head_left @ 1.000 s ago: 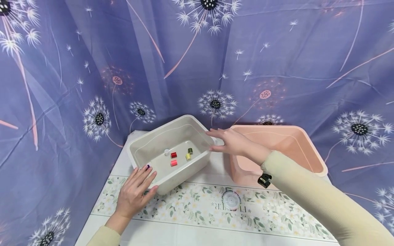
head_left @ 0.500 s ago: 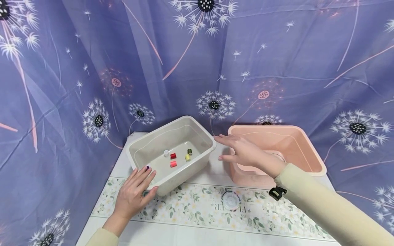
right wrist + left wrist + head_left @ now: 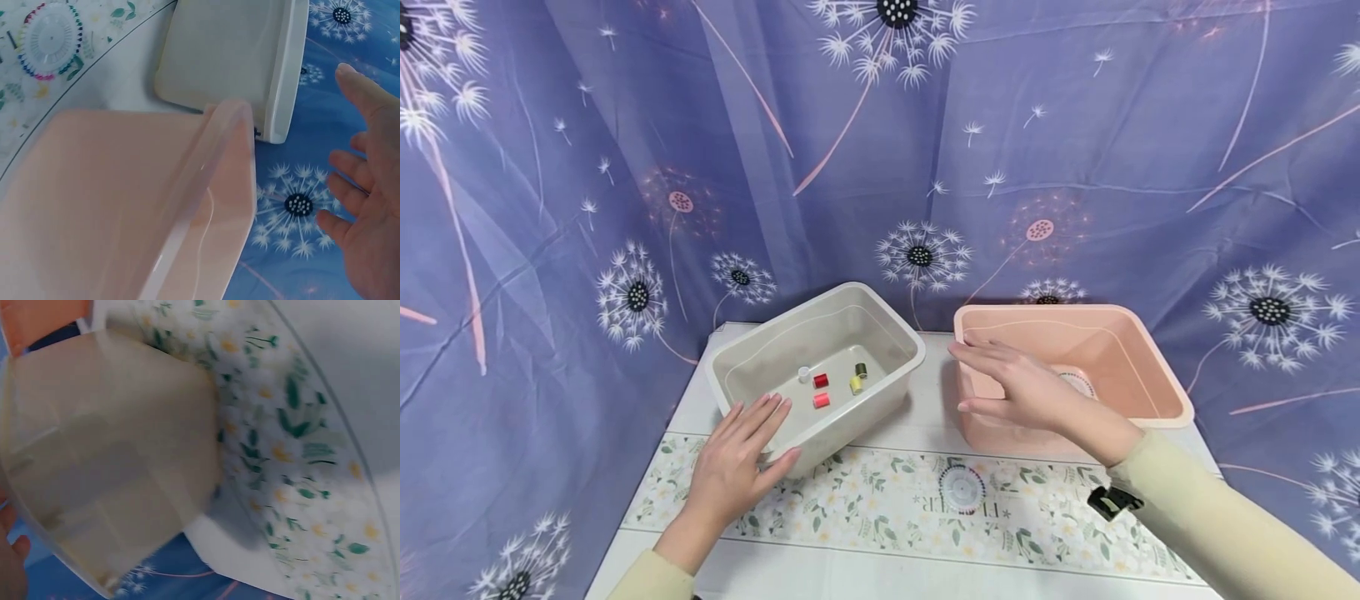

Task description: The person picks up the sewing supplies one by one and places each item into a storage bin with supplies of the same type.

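Observation:
My left hand (image 3: 730,467) lies with straight fingers over the front-left rim of a grey plastic bin (image 3: 857,429). Spools of sewing thread sit on that bin's floor: a red spool (image 3: 821,381), a coral spool (image 3: 822,401), a yellow spool (image 3: 856,385), a dark green spool (image 3: 861,370) and a white one (image 3: 803,374). My right hand (image 3: 1022,387), fingers spread and holding nothing, is over the left side of a pink plastic bin (image 3: 1045,310). In the right wrist view this hand (image 3: 369,187) hangs apart from the pink bin's rim (image 3: 206,169).
A round wheel of coloured pins (image 3: 962,489) lies on the flowered tablecloth (image 3: 880,521) in front of the bins. A similar pin wheel (image 3: 1077,383) is inside the pink bin. A blue dandelion curtain (image 3: 820,225) hangs behind.
My right hand has moved right, from the grey bin's right end to the pink bin. The pin wheel inside the pink bin has come into view. My left hand has barely shifted, now covering a purple thing.

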Available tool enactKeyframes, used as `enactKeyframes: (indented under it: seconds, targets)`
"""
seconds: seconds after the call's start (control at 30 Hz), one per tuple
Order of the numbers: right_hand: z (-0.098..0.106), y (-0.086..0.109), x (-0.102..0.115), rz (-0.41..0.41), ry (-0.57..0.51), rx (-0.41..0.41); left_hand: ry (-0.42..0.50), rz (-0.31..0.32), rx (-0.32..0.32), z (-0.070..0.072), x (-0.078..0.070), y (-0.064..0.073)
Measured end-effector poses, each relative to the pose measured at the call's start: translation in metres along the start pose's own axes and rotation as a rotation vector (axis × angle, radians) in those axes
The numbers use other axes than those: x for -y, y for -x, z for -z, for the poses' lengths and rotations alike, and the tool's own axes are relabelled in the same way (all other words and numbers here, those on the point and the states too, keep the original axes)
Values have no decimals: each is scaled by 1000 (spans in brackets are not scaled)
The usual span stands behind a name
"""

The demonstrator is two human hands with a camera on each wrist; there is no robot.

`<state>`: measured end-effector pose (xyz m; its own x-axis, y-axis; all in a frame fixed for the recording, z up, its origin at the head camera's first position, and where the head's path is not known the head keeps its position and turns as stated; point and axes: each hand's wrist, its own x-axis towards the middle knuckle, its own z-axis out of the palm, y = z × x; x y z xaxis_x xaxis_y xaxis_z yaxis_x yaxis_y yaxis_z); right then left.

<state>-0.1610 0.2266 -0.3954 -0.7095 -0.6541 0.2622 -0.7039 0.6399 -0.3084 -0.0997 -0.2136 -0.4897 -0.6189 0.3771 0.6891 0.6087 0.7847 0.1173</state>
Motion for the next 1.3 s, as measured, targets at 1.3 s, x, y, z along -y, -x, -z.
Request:
enactKeyframes:
  seconds: [1.3]
  targets:
    - [6,131,-34,-208,169,-215,64,-33,395,-22,-84,-66]
